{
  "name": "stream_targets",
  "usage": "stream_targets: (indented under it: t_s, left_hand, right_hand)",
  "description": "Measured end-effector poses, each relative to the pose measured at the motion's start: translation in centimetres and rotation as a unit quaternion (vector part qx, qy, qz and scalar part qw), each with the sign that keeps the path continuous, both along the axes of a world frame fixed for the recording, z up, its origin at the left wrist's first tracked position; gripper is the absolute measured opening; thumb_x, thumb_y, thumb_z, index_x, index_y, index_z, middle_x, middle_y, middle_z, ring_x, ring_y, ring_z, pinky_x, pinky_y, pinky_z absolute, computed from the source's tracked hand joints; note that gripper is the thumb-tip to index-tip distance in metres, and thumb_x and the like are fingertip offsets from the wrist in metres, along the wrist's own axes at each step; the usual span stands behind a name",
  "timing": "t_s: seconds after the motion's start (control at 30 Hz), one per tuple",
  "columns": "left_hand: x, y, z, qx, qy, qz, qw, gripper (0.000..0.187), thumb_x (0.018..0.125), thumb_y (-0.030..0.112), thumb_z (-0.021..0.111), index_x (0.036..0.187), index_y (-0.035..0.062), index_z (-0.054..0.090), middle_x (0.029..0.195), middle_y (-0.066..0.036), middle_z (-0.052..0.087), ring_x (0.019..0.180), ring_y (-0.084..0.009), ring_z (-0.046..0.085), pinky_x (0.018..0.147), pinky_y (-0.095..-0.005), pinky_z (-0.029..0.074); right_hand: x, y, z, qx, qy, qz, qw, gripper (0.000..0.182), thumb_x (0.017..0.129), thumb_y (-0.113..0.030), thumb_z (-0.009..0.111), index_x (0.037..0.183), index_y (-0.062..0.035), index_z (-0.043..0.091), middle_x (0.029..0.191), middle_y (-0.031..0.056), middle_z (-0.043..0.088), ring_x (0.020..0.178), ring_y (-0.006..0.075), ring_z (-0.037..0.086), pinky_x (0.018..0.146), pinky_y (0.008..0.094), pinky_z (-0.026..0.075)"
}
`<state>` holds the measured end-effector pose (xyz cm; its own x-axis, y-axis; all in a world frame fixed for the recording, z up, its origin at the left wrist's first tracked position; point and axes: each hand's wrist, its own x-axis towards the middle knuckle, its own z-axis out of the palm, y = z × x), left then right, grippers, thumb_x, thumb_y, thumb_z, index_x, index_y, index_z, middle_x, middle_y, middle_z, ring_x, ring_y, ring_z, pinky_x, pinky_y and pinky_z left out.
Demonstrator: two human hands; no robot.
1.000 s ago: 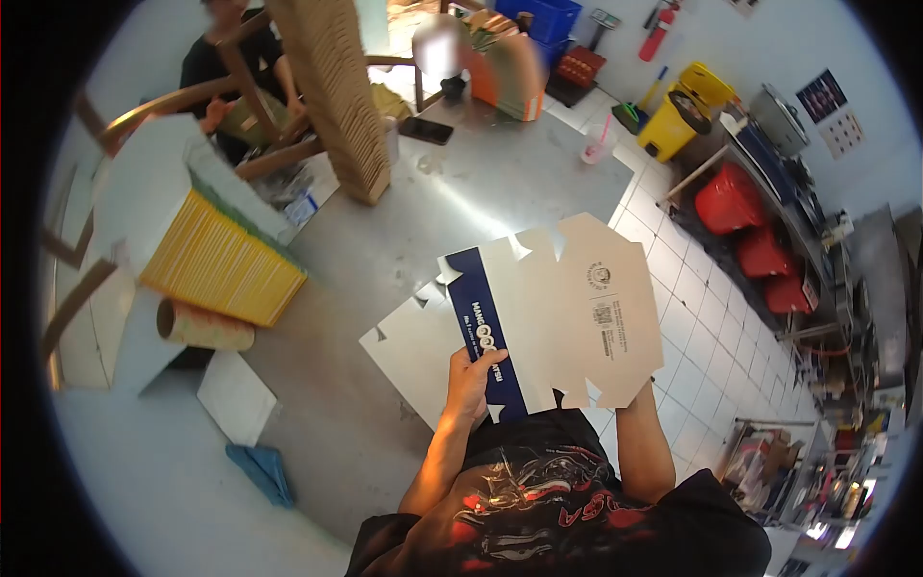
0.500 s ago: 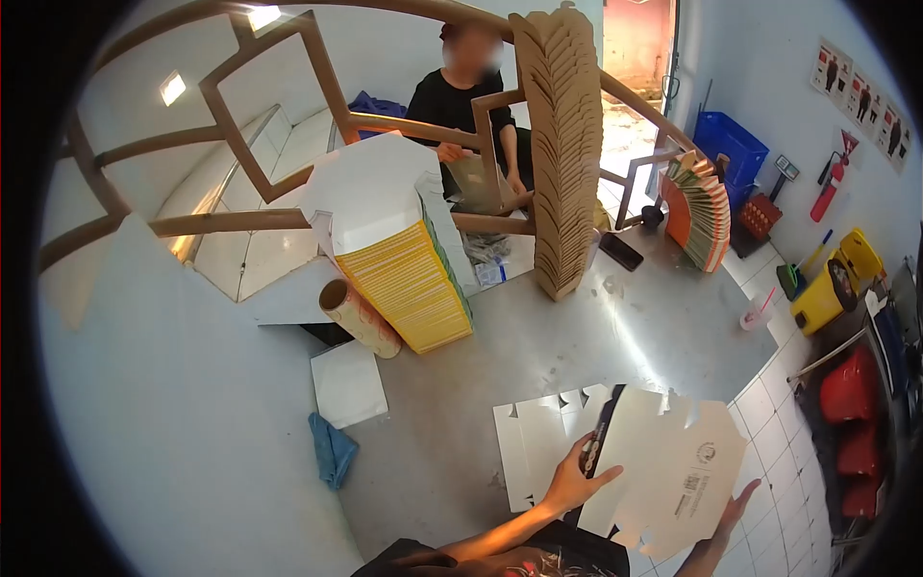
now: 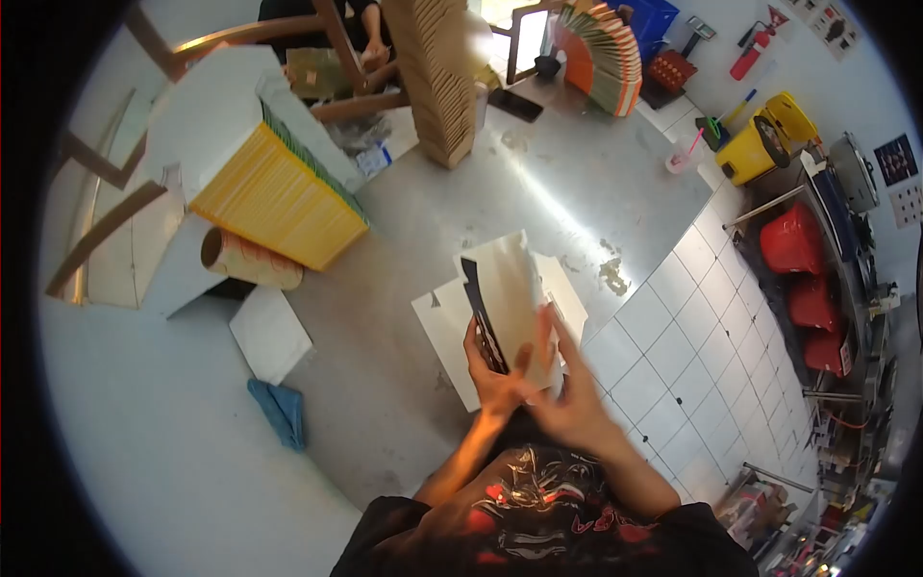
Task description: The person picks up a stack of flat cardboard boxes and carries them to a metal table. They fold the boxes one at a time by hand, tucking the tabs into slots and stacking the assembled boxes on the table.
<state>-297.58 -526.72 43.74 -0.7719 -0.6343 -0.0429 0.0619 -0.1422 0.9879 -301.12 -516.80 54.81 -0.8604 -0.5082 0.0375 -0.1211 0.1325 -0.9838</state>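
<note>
A white cardboard box blank (image 3: 510, 288) with a dark printed strip stands partly folded over the front of the metal table. My left hand (image 3: 492, 380) is closed around its left edge, along the dark strip. My right hand (image 3: 569, 385), blurred, lies against the right side of the blank with its fingers stretched upward. Beneath it, another flat white blank (image 3: 444, 322) rests on the table; part of it is hidden by the folded one.
A stack of yellow-edged cartons (image 3: 284, 197) stands at left beside a roll (image 3: 250, 260), a white square piece (image 3: 271, 335) and a blue cloth (image 3: 277, 412). Brown cardboard (image 3: 433, 87) stands stacked behind. A phone (image 3: 516, 105) and a cup (image 3: 678, 162) sit farther back. Another person's hand (image 3: 375, 55) shows opposite.
The box blank was spread nearly flat with my hands at both sides; now it is bent upward and narrower. My right hand has come in close to my left. The camera view has turned.
</note>
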Motion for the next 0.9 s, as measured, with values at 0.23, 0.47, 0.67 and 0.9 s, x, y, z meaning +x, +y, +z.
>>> stream_targets:
  t_s: [0.23, 0.47, 0.67, 0.9]
  left_hand:
    - [7.2, -8.7, -7.2, 0.265, -0.257, -0.085, 0.926, 0.041, 0.098, 0.029, 0.061, 0.119, -0.0056, 0.06, 0.112, -0.016, 0.066, 0.094, -0.0209, 0.066, 0.079, -0.0325, 0.054]
    - [6.0, -6.8, -13.5, -0.338, -0.373, 0.084, 0.86, 0.067, 0.083, 0.024, 0.075, 0.14, 0.002, 0.047, 0.11, -0.021, 0.054, 0.106, -0.0368, 0.052, 0.097, -0.0452, 0.042]
    - [6.1, -6.4, -14.4, -0.277, -0.384, 0.086, 0.877, 0.074, 0.081, 0.023, 0.076, 0.144, 0.0026, 0.042, 0.118, -0.021, 0.05, 0.112, -0.0385, 0.049, 0.099, -0.0475, 0.041]
    - [5.5, -7.3, -13.0, -0.283, -0.35, 0.082, 0.889, 0.061, 0.079, 0.023, 0.078, 0.132, 0.0004, 0.056, 0.109, -0.018, 0.056, 0.103, -0.0352, 0.056, 0.091, -0.0439, 0.047]
  right_hand:
    - [-8.1, 8.3, -9.9, 0.161, -0.224, -0.141, 0.951, 0.031, 0.088, -0.011, 0.071, 0.113, 0.0067, 0.063, 0.093, 0.0129, 0.071, 0.074, 0.0134, 0.068, 0.065, 0.0264, 0.054]
    - [-11.6, 6.1, -22.1, 0.344, 0.145, -0.165, 0.913, 0.056, 0.077, -0.02, 0.08, 0.128, -0.0077, 0.061, 0.114, 0.0207, 0.059, 0.109, 0.0343, 0.053, 0.097, 0.0436, 0.044]
    - [-9.2, 4.9, -23.4, 0.404, 0.06, -0.149, 0.9, 0.074, 0.074, -0.025, 0.083, 0.136, -0.003, 0.051, 0.124, 0.021, 0.055, 0.117, 0.0382, 0.048, 0.103, 0.0456, 0.04]
    - [-8.7, 3.5, -24.2, 0.4, 0.137, -0.171, 0.89, 0.069, 0.075, -0.03, 0.082, 0.131, 0.0004, 0.055, 0.128, 0.0204, 0.056, 0.119, 0.0365, 0.049, 0.103, 0.0484, 0.038]
